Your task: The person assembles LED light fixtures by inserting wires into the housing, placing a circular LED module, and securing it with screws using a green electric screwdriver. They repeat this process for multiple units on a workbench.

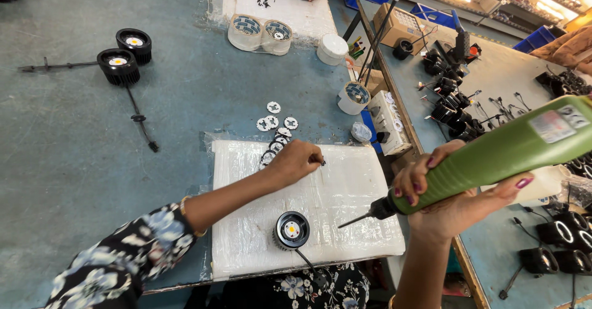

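From the head view, the right hand (444,192) at the right of the frame grips a green electric screwdriver (493,155), its bit aimed down-left toward the white foam pad (345,192) on the bench (74,161). The left hand (296,161), at centre, is closed in a pinch on something tiny near the pad's top edge; it looks like a small screw, too small to be sure. A black round lamp (291,229) sits near the pad's lower edge, not yet touched by the bit. Two similar lamps (126,53) lie upper left, and white discs (274,124) lie above the pad.
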